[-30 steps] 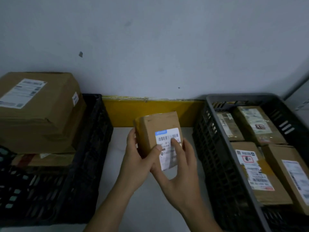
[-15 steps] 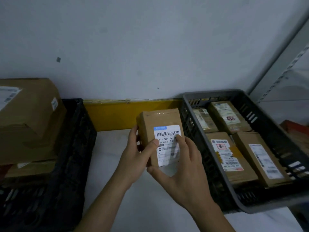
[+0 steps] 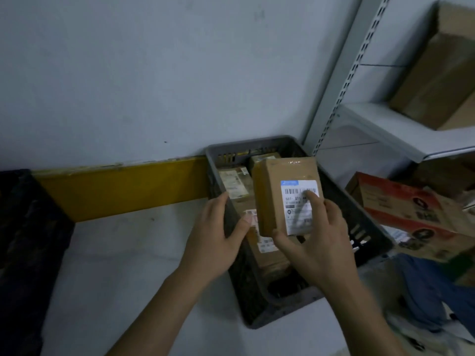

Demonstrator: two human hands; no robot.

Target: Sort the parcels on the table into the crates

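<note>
While left hand (image 3: 214, 236) open, right hand (image 3: 317, 236) gripping parcel (image 3: 279, 191)

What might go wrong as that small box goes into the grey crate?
Only the right hand grips the parcel, so it could slip. The grey crate already holds several parcels, so it may land tilted on top of them. The left hand rests at the crate wall and could get bumped.

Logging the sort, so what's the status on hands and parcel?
Right hand has its grip on the small brown parcel, held over the grey crate. Left hand open beside it. Crate already holds labelled parcels.
</note>
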